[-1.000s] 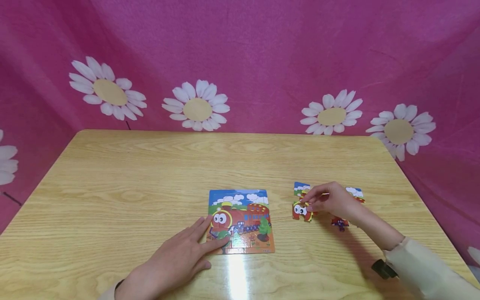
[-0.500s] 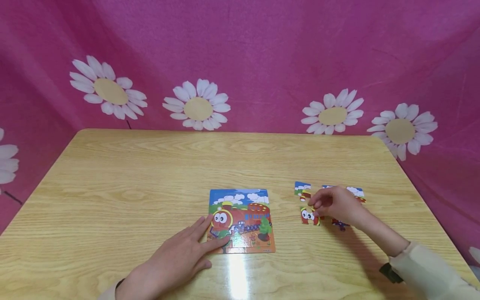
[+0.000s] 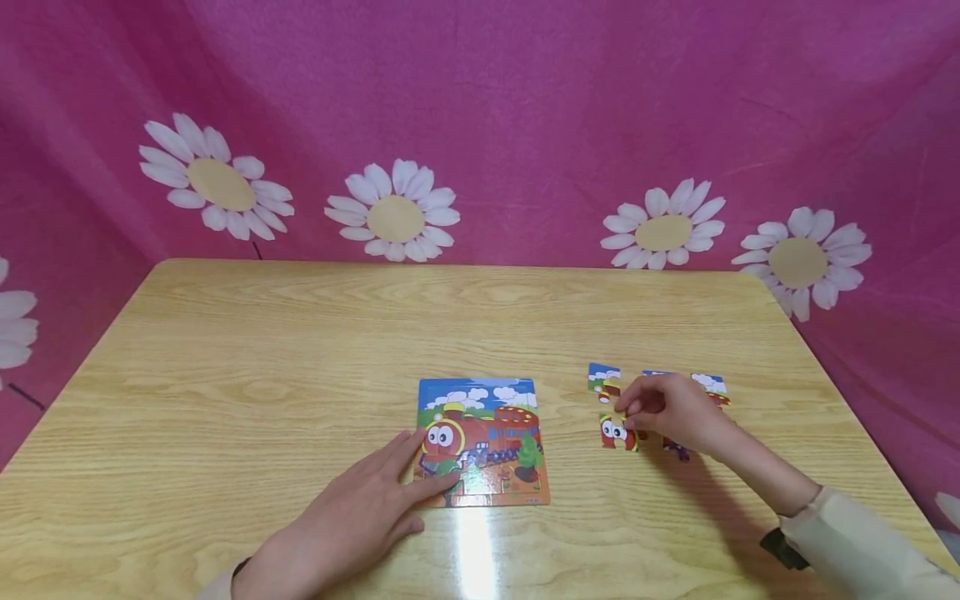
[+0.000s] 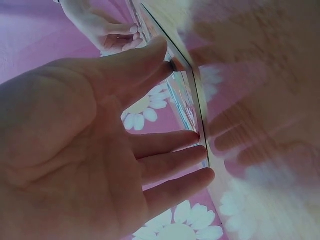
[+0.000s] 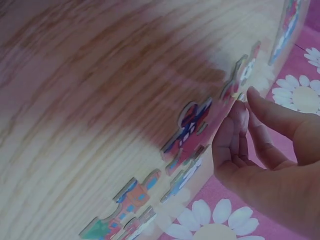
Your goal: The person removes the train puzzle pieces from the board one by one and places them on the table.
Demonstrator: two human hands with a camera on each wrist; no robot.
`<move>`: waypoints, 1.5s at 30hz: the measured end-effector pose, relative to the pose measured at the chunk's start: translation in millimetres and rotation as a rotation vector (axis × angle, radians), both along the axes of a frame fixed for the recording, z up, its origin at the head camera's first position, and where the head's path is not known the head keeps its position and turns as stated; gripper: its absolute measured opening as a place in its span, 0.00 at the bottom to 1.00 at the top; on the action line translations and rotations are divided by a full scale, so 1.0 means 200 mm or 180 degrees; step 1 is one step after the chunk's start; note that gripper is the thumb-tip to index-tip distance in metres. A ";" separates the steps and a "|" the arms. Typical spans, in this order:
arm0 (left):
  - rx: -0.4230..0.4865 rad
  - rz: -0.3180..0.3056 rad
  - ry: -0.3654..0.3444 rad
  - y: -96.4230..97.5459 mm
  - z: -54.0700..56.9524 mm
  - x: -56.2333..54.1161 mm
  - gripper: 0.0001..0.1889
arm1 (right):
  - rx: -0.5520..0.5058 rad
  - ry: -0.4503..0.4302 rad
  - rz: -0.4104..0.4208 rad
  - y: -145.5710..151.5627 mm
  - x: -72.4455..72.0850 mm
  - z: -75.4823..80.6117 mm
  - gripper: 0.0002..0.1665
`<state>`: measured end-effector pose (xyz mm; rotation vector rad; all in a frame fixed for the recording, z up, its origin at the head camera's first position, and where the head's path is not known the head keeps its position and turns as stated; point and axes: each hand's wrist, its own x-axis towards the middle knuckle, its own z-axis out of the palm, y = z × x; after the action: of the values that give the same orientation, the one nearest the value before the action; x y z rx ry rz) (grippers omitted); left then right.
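A square jigsaw puzzle [image 3: 495,433] with a red cartoon train lies near the table's front middle. My left hand [image 3: 341,521] rests on its left edge, fingers stretched out and apart; in the left wrist view the fingertips touch the board's rim. To the right, my right hand [image 3: 678,412] pinches the upper right edge of a loose puzzle piece [image 3: 615,433] with two cartoon eyes, which lies on the table. The right wrist view shows that piece [image 5: 246,72] at the curled fingertips, partly covered by them.
Several other loose pieces lie around the right hand: a sky-and-chimney piece [image 3: 604,383], a cloud piece [image 3: 709,385] and a dark wheel piece [image 3: 677,451], some partly hidden. Behind the wooden table [image 3: 300,350] hangs a pink cloth [image 3: 510,125] with white daisies.
My right hand has moved the eyes piece slightly right and toward me, turning it a little, then stayed about still. The left hand has not moved.
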<state>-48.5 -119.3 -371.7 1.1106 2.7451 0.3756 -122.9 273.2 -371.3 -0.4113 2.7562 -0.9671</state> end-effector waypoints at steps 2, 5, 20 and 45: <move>0.0006 -0.0015 0.0011 0.00 0.00 0.00 0.26 | -0.0048 -0.0028 -0.0021 -0.01 0.00 0.01 0.06; 0.0021 -0.0028 0.0045 0.01 0.01 -0.01 0.26 | -0.0190 -0.0130 -0.0016 -0.04 0.02 0.02 0.05; -0.0124 -0.0512 0.0149 0.14 0.03 0.02 0.27 | -0.0895 -0.0833 0.0278 -0.37 0.11 0.01 0.06; -0.0337 -0.0461 -0.0137 0.21 0.00 0.04 0.32 | -0.0661 -0.0993 0.0333 -0.51 0.10 0.00 0.03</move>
<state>-40.8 -77.4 -370.8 1.2487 2.5943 0.2292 -102.7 172.0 -371.1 -0.3934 2.3440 -1.1837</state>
